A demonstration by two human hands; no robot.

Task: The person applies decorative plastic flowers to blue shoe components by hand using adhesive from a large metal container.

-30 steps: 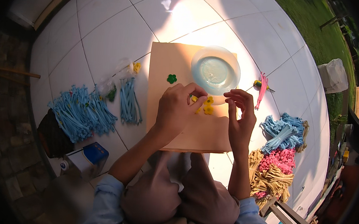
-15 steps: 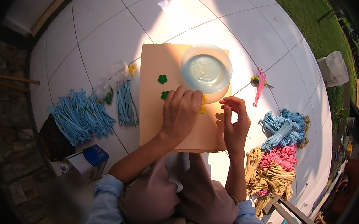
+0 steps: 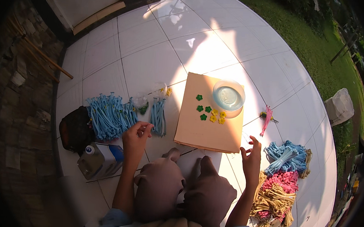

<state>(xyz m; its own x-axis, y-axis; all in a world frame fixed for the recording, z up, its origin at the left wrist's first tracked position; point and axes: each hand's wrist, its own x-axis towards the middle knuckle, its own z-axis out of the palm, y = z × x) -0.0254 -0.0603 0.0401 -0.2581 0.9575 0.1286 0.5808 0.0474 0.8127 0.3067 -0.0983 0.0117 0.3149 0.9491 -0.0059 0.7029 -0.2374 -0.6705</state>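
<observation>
My left hand [image 3: 136, 136] is raised left of the cardboard board [image 3: 193, 133], close to a bundle of light-blue strips [image 3: 158, 117]. Its fingers curl loosely, with nothing visible in them. Off the board's right front corner is my right hand [image 3: 252, 157], empty, thumb and fingers apart. Several green flower-shaped pieces [image 3: 200, 108] lie on the board beside several yellow flower-shaped pieces [image 3: 214, 113]. A clear plastic bowl [image 3: 229, 95] with liquid in it stands at the board's far right.
A large pile of blue strips [image 3: 108, 116] lies left, with a plastic jug [image 3: 92, 162] nearer me. Clear bags [image 3: 140, 103] lie behind the small bundle. At right are a pink bundle with a screwdriver [image 3: 267, 118], blue bundles [image 3: 286, 158] and tan bundles [image 3: 275, 198].
Both hands have drawn back off the board, the left to the left and the right towards me. The flower pieces they covered now show. The view has shifted and takes in more floor.
</observation>
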